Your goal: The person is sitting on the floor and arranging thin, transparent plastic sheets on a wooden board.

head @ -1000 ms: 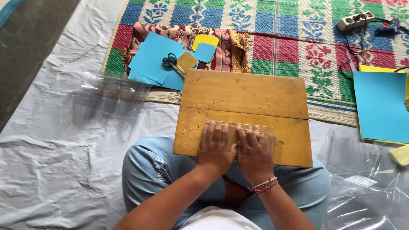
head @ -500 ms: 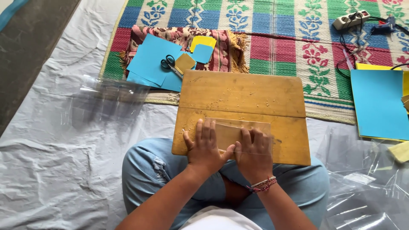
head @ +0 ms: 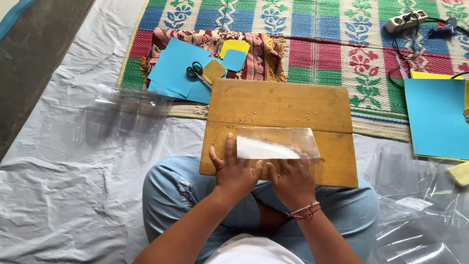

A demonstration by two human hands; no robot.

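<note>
Person sits cross-legged, wooden board (head: 293, 105) across the lap. Left hand (head: 233, 168) flat, grip released, fingers pressing the left edge of a clear plastic sheet (head: 276, 143) on the board's near half. Right hand (head: 292, 177) at 3 o'clock of the left, fingers on the sheet's near edge, also unclenched, pressing not grasping. Beyond the board at 11 o'clock: blue paper (head: 176, 68) with scissors (head: 197, 72) on it. At 2 o'clock, blue card (head: 435, 117); farther, power strip (head: 405, 21).
</note>
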